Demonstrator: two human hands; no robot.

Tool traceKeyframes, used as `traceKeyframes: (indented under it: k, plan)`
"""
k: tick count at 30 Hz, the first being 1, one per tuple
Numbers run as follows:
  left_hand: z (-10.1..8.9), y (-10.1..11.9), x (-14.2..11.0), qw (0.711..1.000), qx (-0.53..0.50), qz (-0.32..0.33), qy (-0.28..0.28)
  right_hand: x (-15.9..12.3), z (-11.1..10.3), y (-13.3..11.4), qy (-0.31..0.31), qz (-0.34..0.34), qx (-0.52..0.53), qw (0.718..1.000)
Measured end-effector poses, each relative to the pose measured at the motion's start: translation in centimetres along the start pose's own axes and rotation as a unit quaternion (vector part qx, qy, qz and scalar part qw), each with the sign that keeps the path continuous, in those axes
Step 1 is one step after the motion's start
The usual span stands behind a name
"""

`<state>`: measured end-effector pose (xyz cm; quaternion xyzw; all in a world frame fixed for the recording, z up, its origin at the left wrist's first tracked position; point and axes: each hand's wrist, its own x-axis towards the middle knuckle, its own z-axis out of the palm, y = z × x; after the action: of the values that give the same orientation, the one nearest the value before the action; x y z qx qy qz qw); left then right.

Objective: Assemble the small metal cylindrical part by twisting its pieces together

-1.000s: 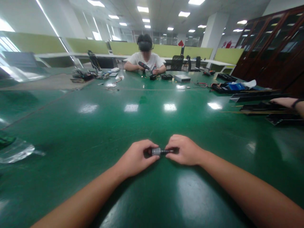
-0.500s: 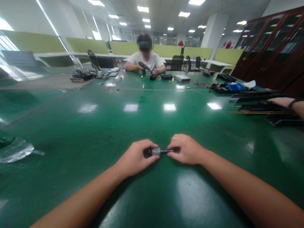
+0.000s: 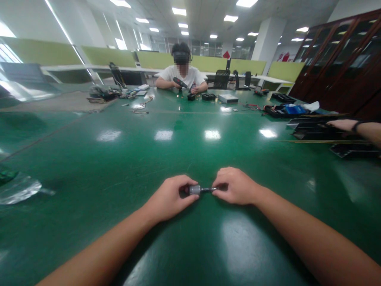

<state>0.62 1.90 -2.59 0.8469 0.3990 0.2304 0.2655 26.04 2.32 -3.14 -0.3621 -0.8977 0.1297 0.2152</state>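
Observation:
Low over the green table, my left hand has its thumb and fingers closed around a small grey cylinder, which looks like a chuck. A thin dark shaft sticks out of the cylinder to the right, lying level. My right hand pinches the free end of this shaft between thumb and fingers. Both palms hide part of what they hold, and the piece is too small to make out in detail.
Across the table a person holds a power drill. At right, another person's hand touches long black trays beside thin brass-coloured rods. A clear plastic bag lies at left.
My right hand has slid slightly to the right along the shaft, baring more of it. The other person's hand at right has moved left with a black tray.

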Motion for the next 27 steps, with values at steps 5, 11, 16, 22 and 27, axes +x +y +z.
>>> traceKeyframes:
  k: [5, 11, 16, 22, 27]
  plan:
    - [0.0, -0.1, 0.0, 1.0, -0.003, -0.003, -0.002, 0.0, -0.2, 0.1, -0.013, 0.006, -0.001, 1.0]
    - [-0.1, 0.0, -0.1, 1.0, -0.003, -0.008, -0.007, -0.1, -0.7, 0.0, -0.021, 0.009, -0.006, 1.0]
    - [-0.1, -0.2, -0.1, 1.0, -0.008, -0.009, -0.011, -0.3, -1.7, 1.1, -0.054, 0.022, 0.001, 0.998]
    - [-0.1, -0.3, 0.0, 1.0, -0.01, -0.009, -0.016, -0.6, -2.5, 2.3, -0.064, 0.055, 0.032, 0.996]
    - [0.0, -0.2, 0.0, 1.0, -0.015, -0.007, -0.011, -0.3, -2.1, 1.2, -0.081, 0.051, 0.04, 0.995]
